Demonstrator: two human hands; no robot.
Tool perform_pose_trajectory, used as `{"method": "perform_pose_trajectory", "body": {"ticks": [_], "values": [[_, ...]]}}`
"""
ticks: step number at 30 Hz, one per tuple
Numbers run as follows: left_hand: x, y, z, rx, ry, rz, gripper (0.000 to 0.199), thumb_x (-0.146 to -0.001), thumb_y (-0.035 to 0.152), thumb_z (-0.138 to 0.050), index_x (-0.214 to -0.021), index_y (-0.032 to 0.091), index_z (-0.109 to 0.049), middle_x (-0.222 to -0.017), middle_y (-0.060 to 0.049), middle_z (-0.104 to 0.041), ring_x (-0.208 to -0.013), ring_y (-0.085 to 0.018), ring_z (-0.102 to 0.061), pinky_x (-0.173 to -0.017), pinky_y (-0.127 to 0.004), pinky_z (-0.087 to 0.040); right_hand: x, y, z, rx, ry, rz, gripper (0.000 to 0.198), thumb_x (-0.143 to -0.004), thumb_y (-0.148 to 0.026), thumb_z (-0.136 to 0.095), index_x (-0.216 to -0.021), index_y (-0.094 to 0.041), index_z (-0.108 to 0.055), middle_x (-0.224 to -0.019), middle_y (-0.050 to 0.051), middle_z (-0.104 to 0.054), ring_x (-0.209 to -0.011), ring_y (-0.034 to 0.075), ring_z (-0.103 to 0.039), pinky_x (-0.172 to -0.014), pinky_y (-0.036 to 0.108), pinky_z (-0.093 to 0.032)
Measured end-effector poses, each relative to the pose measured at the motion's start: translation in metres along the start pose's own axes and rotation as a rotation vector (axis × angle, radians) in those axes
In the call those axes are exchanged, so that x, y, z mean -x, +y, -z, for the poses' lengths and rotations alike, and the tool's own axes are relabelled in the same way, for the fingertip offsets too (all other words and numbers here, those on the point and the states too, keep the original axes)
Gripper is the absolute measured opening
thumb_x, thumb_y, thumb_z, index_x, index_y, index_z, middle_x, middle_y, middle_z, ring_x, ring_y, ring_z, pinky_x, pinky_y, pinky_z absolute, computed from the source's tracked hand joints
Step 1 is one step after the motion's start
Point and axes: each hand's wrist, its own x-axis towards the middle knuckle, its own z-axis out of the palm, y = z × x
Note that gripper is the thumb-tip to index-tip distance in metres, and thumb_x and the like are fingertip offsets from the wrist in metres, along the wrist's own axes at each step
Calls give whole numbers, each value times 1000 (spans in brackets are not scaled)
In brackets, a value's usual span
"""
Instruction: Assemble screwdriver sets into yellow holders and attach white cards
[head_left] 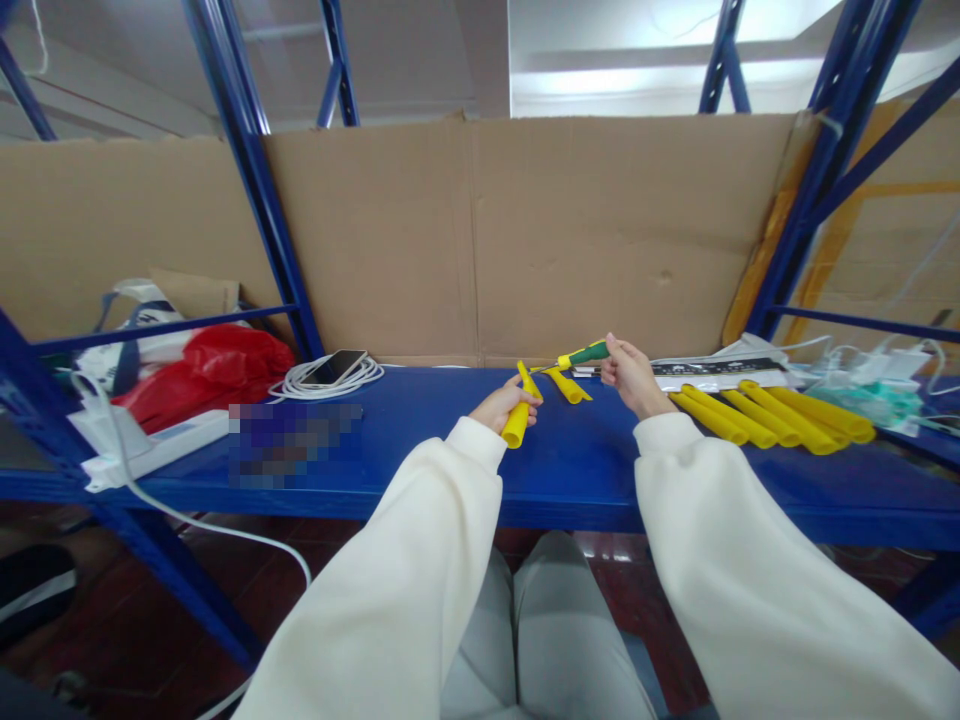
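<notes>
My left hand (499, 406) is closed around a yellow plastic tube (516, 426), whose wide open end points down toward me. In my right hand (631, 378) is a screwdriver (585, 354) with a green and yellow handle, gripped by its back end. Its thin shaft points left and reaches the upper part of the held tube; whether the tip is inside or only against it I cannot tell. Just behind, between my hands, a second yellow piece (568, 388) lies on the blue shelf (577, 470).
Several yellow tubes (780, 415) lie side by side at right, before a flat black-and-white package (720, 374). At left are a coiled white cable (304, 383), a phone (337, 367), a power strip (180, 450) and a red bag (225, 370). Cardboard (525, 230) walls the back.
</notes>
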Motion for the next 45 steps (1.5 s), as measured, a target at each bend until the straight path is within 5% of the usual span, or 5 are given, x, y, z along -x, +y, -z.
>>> {"method": "perform_pose_trajectory", "body": {"ticks": [10, 21, 27, 35, 45], "values": [[1, 0, -1, 18, 7, 5, 82, -76, -10, -46, -144, 31, -25, -77, 2, -54, -41, -5, -41, -40, -15, -33, 2, -3, 0, -89, -103, -8, 34, -68, -42, -83, -81, -22, -58, -55, -7, -56, -45, 6, -48, -43, 16, -39], [2, 1, -1, 25, 23, 1, 85, -76, -11, -44, -147, 31, -21, -77, 2, -52, -41, -5, -41, -39, -15, -33, -5, 6, 1, -24, 93, 67, 51, -50, -47, -89, -81, -22, -57, -64, -8, -59, -45, 6, -51, -40, 18, -41], [3, 2, -2, 13, 10, 6, 85, -77, -11, -41, -148, 31, -20, -77, 2, -52, -41, -5, -41, -39, -15, -34, -4, 7, -1, 79, 122, 149, 60, -55, -56, -85, -98, -23, -59, -54, -10, -54, -36, 6, -42, -34, 19, -35], [0, 1, -1, 13, 3, 1, 86, -76, -11, -43, -147, 31, -21, -78, 2, -54, -41, -5, -41, -40, -15, -34, -1, 5, -1, 145, 110, 141, 54, -59, -64, -79, -83, -17, -66, -39, -11, -37, -33, 6, -35, -32, 19, -26], [1, 0, -1, 26, 16, -1, 85, -75, -10, -44, -146, 32, -22, -79, 2, -52, -42, -5, -40, -39, -14, -33, -1, -1, 3, -47, -65, 20, 29, -73, -40, -79, -85, -21, -61, -56, -5, -60, -46, 7, -53, -47, 18, -44]]}}
